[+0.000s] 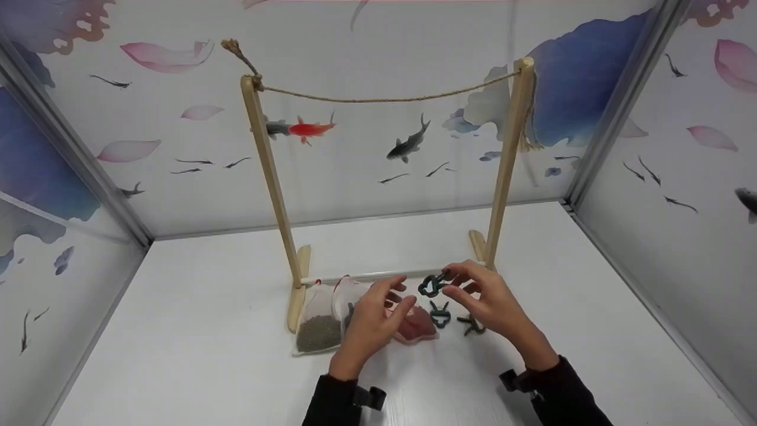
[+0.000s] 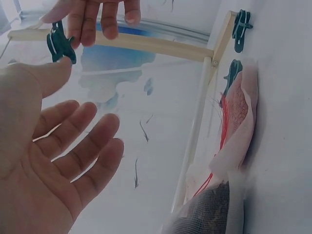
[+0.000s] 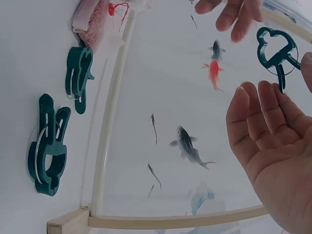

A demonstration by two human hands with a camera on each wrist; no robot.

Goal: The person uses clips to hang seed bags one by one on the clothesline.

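Note:
My right hand [image 1: 494, 302] pinches a dark green spring clip [image 1: 432, 286] by its handle end, between thumb and fingers, above the table. In the right wrist view the clip's rounded jaws point away from the fingers. My left hand [image 1: 369, 319] hovers left of it over the mesh bags, fingers spread and loosely bent, holding nothing. Two more green clips lie below: one clip [image 1: 440, 315] beside a mesh bag with pink contents [image 1: 417, 325], another clip [image 1: 471, 325] partly behind my right hand.
A wooden stand has two posts [image 1: 272, 177], joined by a sagging rope [image 1: 378, 100] at the top and a white bar [image 1: 384, 274] low down. A mesh bag with grey-brown grains [image 1: 319, 333] lies at the left foot. Another whitish bag [image 1: 349, 291] is partly hidden by my left hand.

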